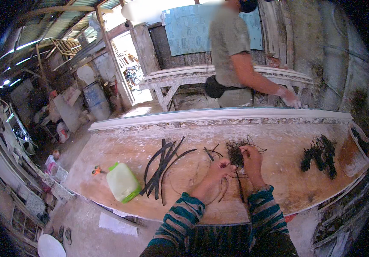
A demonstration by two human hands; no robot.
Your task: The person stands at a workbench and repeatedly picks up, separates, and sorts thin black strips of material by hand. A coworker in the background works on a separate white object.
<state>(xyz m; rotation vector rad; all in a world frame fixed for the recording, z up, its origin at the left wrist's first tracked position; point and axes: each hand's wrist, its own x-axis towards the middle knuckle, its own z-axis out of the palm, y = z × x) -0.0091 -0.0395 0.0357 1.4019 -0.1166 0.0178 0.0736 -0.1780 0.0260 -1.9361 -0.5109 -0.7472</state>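
My left hand (212, 177) and my right hand (251, 160) meet over a wooden work table (120, 145). Both pinch a tangle of thin dark wire (236, 152) that lies between them, with loose strands trailing toward me. To the left of my hands lies a bundle of long black strips (163, 165). My sleeves are striped teal and brown.
A pale green plastic jug (122, 182) lies on its side near the table's left, beside orange-handled scissors (96, 171). A heap of dark twisted pieces (321, 154) sits at the right. Another person (236, 55) stands behind the table at a white moulding bench (180, 77).
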